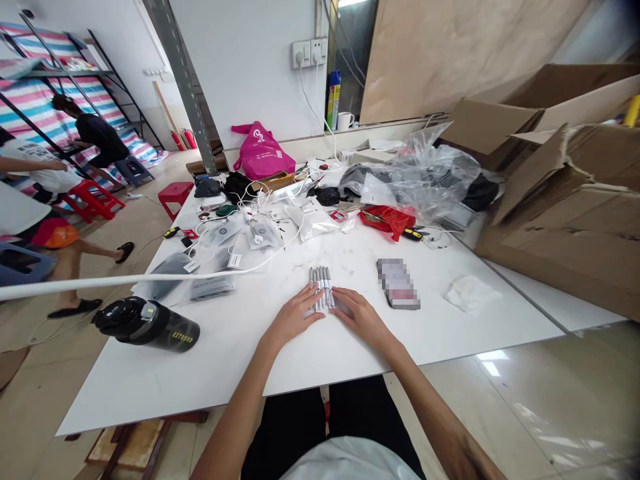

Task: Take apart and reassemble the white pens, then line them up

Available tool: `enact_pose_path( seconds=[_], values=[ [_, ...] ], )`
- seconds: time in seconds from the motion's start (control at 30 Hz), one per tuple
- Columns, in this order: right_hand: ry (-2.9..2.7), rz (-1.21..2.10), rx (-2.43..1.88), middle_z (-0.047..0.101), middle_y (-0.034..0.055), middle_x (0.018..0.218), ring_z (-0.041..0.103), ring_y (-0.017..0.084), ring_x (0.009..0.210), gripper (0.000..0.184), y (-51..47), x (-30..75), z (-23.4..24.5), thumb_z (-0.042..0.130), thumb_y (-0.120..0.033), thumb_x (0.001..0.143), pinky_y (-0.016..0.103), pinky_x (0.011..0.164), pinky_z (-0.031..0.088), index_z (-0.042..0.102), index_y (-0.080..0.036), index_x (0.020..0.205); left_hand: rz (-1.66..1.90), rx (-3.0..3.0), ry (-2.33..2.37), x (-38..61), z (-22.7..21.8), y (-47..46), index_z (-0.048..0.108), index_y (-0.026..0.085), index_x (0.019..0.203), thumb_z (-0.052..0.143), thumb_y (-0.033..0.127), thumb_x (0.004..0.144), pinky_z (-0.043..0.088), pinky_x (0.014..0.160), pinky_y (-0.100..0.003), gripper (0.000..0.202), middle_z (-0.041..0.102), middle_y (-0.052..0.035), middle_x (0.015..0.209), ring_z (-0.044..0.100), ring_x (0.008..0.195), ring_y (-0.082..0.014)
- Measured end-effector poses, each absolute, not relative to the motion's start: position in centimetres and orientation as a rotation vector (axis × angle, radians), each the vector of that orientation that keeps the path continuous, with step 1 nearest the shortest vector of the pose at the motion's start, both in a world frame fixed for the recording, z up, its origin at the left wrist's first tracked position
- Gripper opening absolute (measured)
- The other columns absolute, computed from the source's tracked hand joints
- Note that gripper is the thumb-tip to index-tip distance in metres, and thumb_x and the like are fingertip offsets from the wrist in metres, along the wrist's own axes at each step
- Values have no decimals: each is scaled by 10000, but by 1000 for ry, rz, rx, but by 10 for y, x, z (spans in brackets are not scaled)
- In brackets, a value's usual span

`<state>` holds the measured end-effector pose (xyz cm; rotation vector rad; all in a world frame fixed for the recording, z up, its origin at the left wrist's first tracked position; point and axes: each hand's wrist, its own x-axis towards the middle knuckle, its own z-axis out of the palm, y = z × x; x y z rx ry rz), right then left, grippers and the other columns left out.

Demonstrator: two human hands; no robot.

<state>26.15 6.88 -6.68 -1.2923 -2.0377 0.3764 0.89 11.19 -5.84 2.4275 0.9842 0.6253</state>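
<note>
Several grey-and-white marker pens (pixel 321 275) lie side by side in a tight row on the white table (pixel 225 363), their tips pointing away from me. My left hand (pixel 296 312) presses against the row from the left, its fingers partly over the pens. From the other side my right hand (pixel 361 316) holds the row's right edge with bent fingers. The near ends of the pens are partly hidden by my fingers. To the right of my right hand lies a phone (pixel 399 284) with a blurred screen.
A black bottle (pixel 147 325) lies on the left, with a white cable (pixel 150 283) crossing above it. Bagged items (pixel 213 283), a pink bag (pixel 263 152) and plastic wrap (pixel 425 173) clutter the back. Cardboard boxes (pixel 565 213) stand right. People (pixel 100 133) sit far left.
</note>
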Motion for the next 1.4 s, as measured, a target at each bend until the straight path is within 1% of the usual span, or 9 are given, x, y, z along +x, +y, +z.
enact_pose_path(
  seconds=[0.1,0.17,0.4,0.57,0.67,0.77,1.03,1.23,1.4],
  values=[
    [-2049,346,-1304,686,105,1485,625,316,1413,438,72,264,-71,599,-448,1072,569,1161,546,651,-273,1470,702,2468,996,13,-61,121,551,270,1581,756,466,972,467,1274,-514,672,556,-107,1633,492,1558,-283],
    [-2065,326,-1302,696,94,1476,619,319,1422,424,75,266,-73,601,-435,1074,571,1158,546,659,-272,1461,741,2528,995,17,-62,128,579,266,1554,807,499,920,476,1257,-531,713,588,-122,1603,534,1524,-301],
    [-2064,314,-1306,641,87,1546,594,323,1455,487,74,278,-73,593,-418,1073,584,1183,539,586,-306,1547,560,2660,814,37,-59,151,411,301,1670,749,673,891,340,1331,-572,927,341,-110,1763,300,1657,-326],
    [-1916,99,-1457,607,126,1566,609,330,1432,410,39,310,-65,608,-370,1062,573,1164,552,639,-273,1459,537,2679,806,55,-64,149,456,276,1641,560,585,1056,299,1350,-565,669,318,-115,1766,285,1662,-283],
    [-1798,-110,-1573,653,136,1492,617,358,1414,339,14,339,-65,684,-387,1015,610,1162,537,700,-272,1333,565,2666,863,60,-69,144,506,238,1604,512,566,1081,308,1354,-539,618,338,-120,1759,288,1662,-265],
    [-1737,-212,-1696,645,132,1500,593,387,1435,301,-3,361,-69,721,-402,986,625,1162,528,723,-291,1265,601,2630,876,62,-72,143,507,255,1603,537,553,1074,327,1346,-559,608,338,-110,1759,289,1661,-273],
    [-1753,-229,-1777,533,173,1604,485,420,1526,422,3,373,-77,699,-463,995,652,1221,456,675,-263,1366,729,2531,865,58,-61,138,414,287,1662,599,615,1024,295,1361,-587,741,347,-84,1757,287,1661,-286],
    [-1740,-208,-1856,458,254,1633,470,478,1506,664,24,385,-77,655,-663,963,667,1197,447,653,-197,1435,966,2270,998,29,-52,130,499,320,1610,580,442,1086,398,1317,-562,544,541,-57,1651,421,1604,-264],
    [-1718,-162,-1865,455,247,1636,488,473,1477,758,28,385,-79,637,-718,945,662,1177,449,612,-194,1494,1086,2054,1210,-4,-49,114,578,341,1537,552,396,1104,427,1298,-546,438,619,-41,1575,488,1558,-258]
  ],
)
